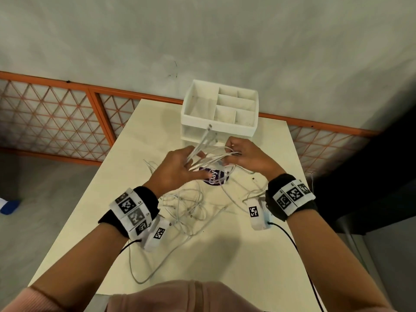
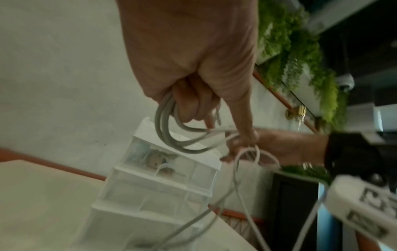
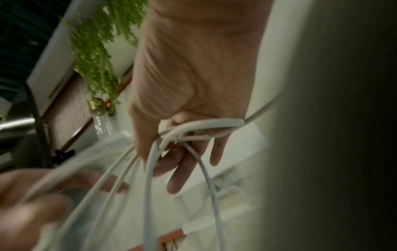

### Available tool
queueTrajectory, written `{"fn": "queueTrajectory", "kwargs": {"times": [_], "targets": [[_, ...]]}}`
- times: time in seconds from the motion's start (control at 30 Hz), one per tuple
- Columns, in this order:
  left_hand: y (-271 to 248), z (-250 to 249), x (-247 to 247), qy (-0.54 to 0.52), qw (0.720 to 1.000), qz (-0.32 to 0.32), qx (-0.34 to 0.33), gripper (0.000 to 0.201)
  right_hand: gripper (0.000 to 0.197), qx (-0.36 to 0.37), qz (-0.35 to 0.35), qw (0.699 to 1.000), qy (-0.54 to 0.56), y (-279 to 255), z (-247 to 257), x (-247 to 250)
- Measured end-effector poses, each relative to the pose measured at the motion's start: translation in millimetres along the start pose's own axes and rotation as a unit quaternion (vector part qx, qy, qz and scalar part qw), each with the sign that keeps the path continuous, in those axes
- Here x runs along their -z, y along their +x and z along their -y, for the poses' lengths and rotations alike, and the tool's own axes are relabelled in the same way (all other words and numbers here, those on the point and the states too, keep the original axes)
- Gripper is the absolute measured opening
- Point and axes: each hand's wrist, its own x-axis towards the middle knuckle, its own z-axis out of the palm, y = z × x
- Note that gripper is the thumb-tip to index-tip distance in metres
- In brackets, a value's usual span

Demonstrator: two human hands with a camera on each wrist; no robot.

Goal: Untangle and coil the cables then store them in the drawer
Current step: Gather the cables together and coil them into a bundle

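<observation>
I find both hands raised above the table, close together, just in front of the drawer unit. My left hand grips a bundle of white cables; the left wrist view shows its fingers curled round several looped strands. My right hand holds the other side of the same bundle, with strands crossing its palm and hooked around its fingers, as the right wrist view shows. The bundle spans the short gap between the two hands, and several connector ends stick up from the left hand toward the drawer unit. More cable hangs from the hands and lies in a loose tangle on the table beneath and nearer to me. A round purple sticker lies on the table under the hands. The drawer unit's top tray shows compartments with nothing visible inside.
</observation>
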Motion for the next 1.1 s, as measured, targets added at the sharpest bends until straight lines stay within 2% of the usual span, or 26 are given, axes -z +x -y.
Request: {"fn": "queueTrajectory", "kwargs": {"times": [0.07, 0.13, 0.2, 0.27, 0.33, 0.4, 0.6, 0.67, 0.73, 0.83, 0.93, 1.1], "targets": [[1.8, 1.3, -5.6, 0.022, 1.000, 0.007, 0.004, 0.041, 0.023, 0.033, 0.028, 0.999, 0.002, 0.0, 12.2, 2.4], [5.1, -3.4, -8.8, 0.017, 0.999, -0.042, -0.009, 0.036, 0.018, 0.043, 0.048, 0.997, 0.036, -2.6, 19.1, 5.4], [8.4, -9.2, -8.0, -0.010, 0.997, -0.077, -0.006, 0.042, 0.017, 0.035, 0.058, 0.993, 0.096, -5.5, 20.1, 7.9], [13.5, -11.1, -4.5, 0.002, 0.999, -0.051, 0.009, 0.038, 0.018, 0.020, 0.053, 0.992, 0.113, -8.6, 21.2, 8.6], [18.0, -10.1, -1.9, 0.075, 0.997, 0.015, 0.016, 0.012, 0.020, 0.008, 0.044, 0.995, 0.087, -9.9, 21.0, 7.8], [19.7, -7.3, 0.9, 0.115, 0.993, 0.041, 0.005, 0.022, 0.023, -0.001, 0.039, 0.998, 0.043, -10.1, 19.0, 8.2], [22.7, -8.2, 17.9, 0.081, 0.991, -0.096, -0.045, 0.017, 0.025, -0.039, 0.050, 0.997, -0.041, -8.1, -12.5, 21.2], [23.0, -9.7, 21.6, 0.072, 0.988, -0.128, -0.056, 0.016, 0.022, -0.037, 0.022, 0.997, -0.068, -7.0, -21.7, 23.5], [23.2, -5.5, 27.1, 0.041, 0.985, -0.163, -0.037, 0.018, 0.020, -0.040, -0.017, 0.995, -0.086, -6.4, -30.1, 26.9], [23.7, 10.9, 41.0, 0.003, 0.976, -0.216, -0.003, 0.022, 0.022, -0.073, -0.094, 0.993, -0.024, -9.3, -52.0, 37.8], [19.1, 22.2, 46.6, 0.038, 0.977, -0.208, 0.018, 0.020, 0.016, -0.074, -0.104, 0.992, 0.018, -13.7, -63.4, 44.2], [11.7, 39.5, 37.7, 0.061, 0.974, -0.204, 0.082, 0.018, 0.029, -0.080, -0.124, 0.988, 0.049, -15.4, -55.2, 52.2]]}}
